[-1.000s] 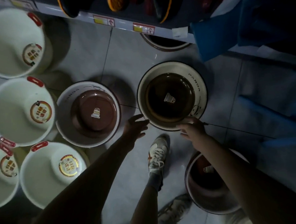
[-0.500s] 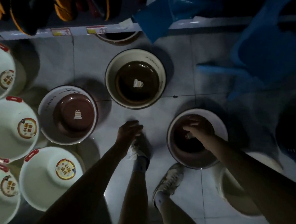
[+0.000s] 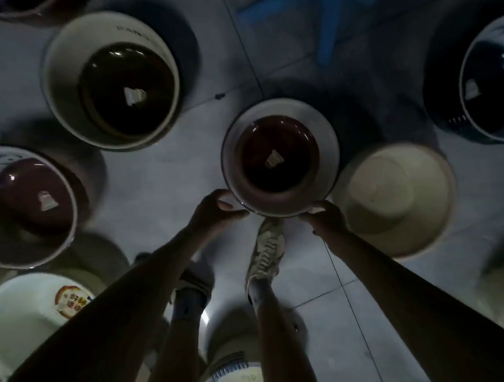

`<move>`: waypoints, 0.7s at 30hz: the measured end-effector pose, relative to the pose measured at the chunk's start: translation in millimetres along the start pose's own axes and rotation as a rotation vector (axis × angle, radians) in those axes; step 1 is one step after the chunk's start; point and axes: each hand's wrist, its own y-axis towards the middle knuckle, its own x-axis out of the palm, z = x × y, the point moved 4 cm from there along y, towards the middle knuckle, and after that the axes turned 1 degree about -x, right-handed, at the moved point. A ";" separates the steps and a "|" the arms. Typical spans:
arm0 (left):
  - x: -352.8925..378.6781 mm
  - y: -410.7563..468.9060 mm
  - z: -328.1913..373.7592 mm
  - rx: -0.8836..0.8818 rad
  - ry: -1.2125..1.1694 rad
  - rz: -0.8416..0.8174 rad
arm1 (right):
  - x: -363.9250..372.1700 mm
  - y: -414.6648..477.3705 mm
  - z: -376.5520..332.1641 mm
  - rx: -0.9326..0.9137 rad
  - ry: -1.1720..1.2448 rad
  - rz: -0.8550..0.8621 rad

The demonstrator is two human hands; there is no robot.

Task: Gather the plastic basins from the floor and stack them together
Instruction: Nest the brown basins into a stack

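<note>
Several basins stood on grey tiled floor (image 3: 154, 173). Brown-bottomed basin (image 3: 112, 81) sat beyond left hand (image 3: 216, 206), well apart. Maroon basin (image 3: 28, 203) sat far out to left of that hand. Upturned cream basin (image 3: 394, 201) lay just right of right hand (image 3: 324, 215). Dark-red basin (image 3: 280, 159) was directly ahead of both hands, held by near rim; lifted or not, could not tell. Left hand pinched rim between thumb and fingers. Right hand's fingers curled round rim. Sneaker (image 3: 265, 249) showed between wrists.
</note>
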 end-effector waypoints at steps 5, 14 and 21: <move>22.4 37.5 -13.2 -0.062 0.066 0.064 | 26.0 34.4 31.4 0.113 0.300 0.077; 55.9 81.9 -32.0 -0.263 -0.422 0.161 | 40.1 99.3 55.0 0.313 0.652 0.057; 48.7 79.1 -40.7 -0.341 -0.514 0.170 | 41.4 91.1 47.5 0.268 0.917 0.051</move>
